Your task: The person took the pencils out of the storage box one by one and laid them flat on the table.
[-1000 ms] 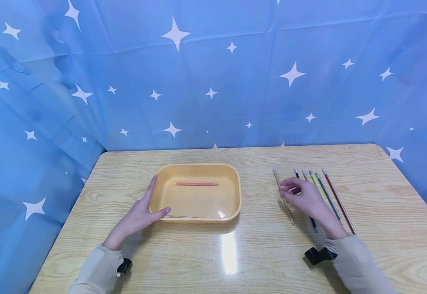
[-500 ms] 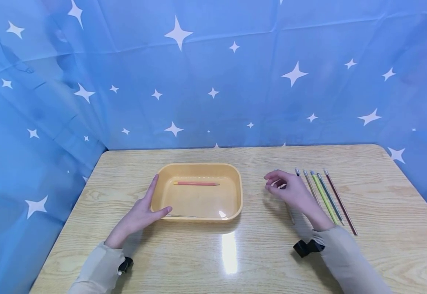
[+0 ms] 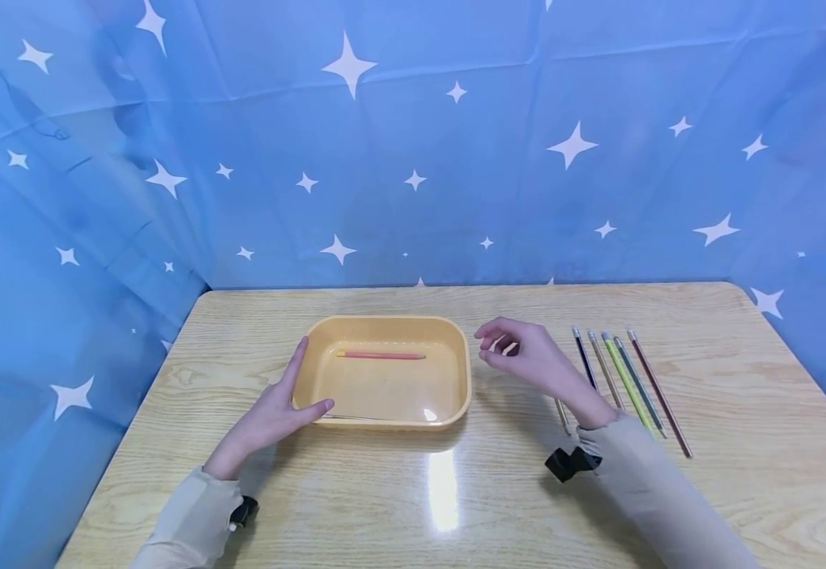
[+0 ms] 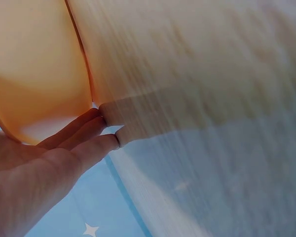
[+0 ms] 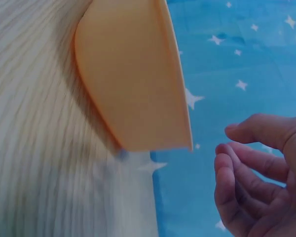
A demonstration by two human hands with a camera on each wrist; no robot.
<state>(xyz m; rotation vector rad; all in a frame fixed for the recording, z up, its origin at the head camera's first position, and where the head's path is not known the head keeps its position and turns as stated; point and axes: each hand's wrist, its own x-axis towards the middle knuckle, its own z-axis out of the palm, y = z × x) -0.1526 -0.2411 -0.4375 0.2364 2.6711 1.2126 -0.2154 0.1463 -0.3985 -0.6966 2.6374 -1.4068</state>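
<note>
My left hand (image 3: 268,421) lies at the left end of a light orange tray (image 3: 464,379), its thumb over the front-left corner and its straight fingers along the outside wall. A pink pencil (image 3: 381,356) lies inside the tray. Raised beside the tray's right rim is my right hand (image 3: 529,356), its fingers loosely bent. In the right wrist view, a gap shows between thumb and index finger, with nothing in it. Under the right wrist a gold pencil (image 3: 562,416) lies on the table, its upper part hidden by the hand.
To the right of the right forearm lie a black pencil (image 3: 585,359), a second gold pencil (image 3: 605,367), a yellow-green pencil (image 3: 626,379), a teal pencil (image 3: 640,387) and a dark red pencil (image 3: 659,393). A blue star-patterned cloth (image 3: 413,142) stands behind the wooden table (image 3: 356,506).
My right hand has moved left from beside the gold pencil to the tray's right rim. The gold pencil stays on the table. My left hand keeps its place at the tray.
</note>
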